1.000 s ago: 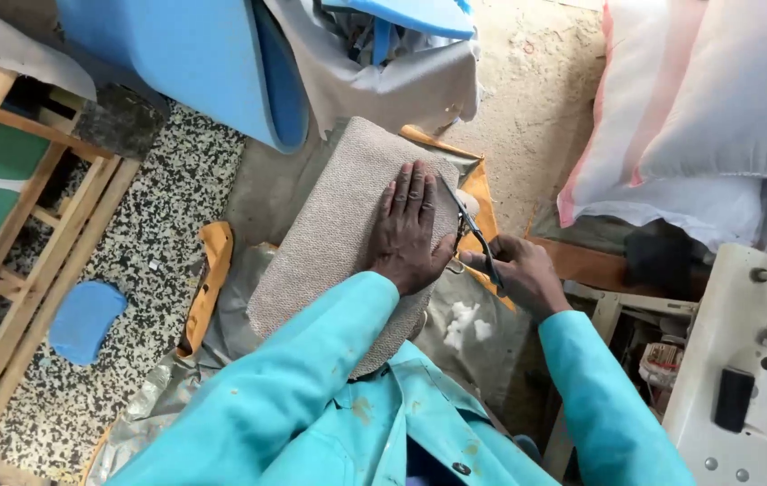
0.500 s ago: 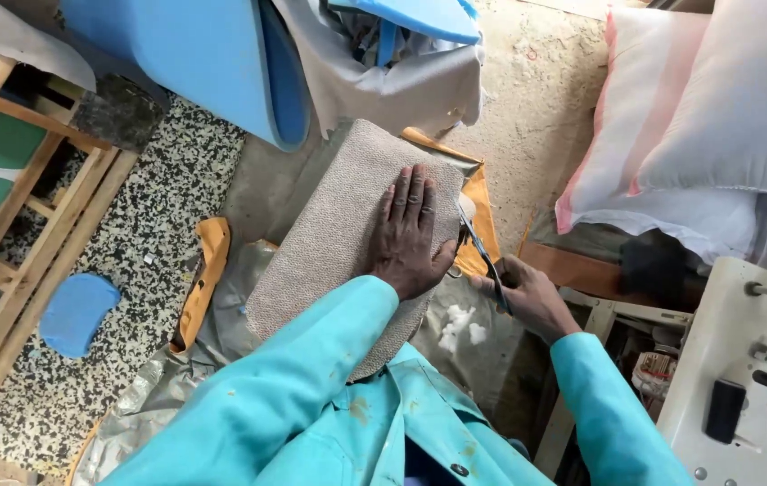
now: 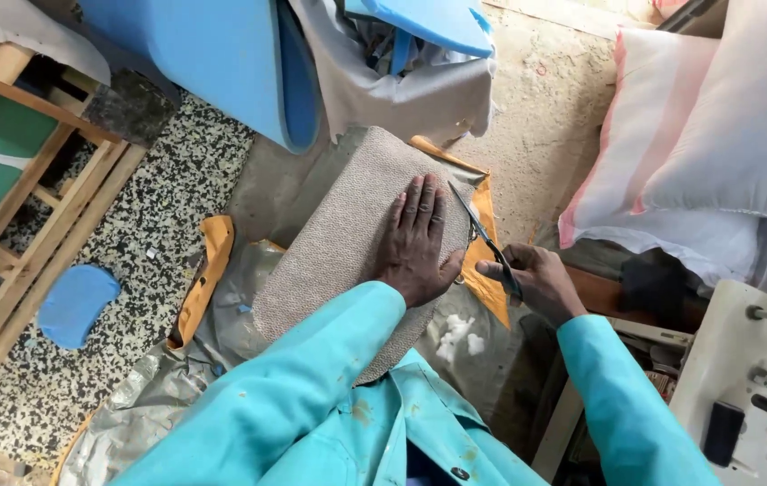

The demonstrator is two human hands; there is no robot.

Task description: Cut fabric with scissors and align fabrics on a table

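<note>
In the head view, one grey-beige upholstered cushion is seen lying on the floor at the centre, on top of orange fabric and crumpled grey sheeting. One pair of scissors is counted, along the cushion's right edge. Two large pale sacks are stacked at the far right, two blue foam slabs lie at the far side, and one small blue foam scrap is seen on the speckled floor at the left. A wooden frame stands at the left edge.

The left hand is laid flat on the cushion, fingers spread and pressed down, nothing being grasped. The right hand is closed around the scissor handles, its grip clamped on them; the blades are held almost together, pointing to the far side just beside the left hand's fingertips.
</note>
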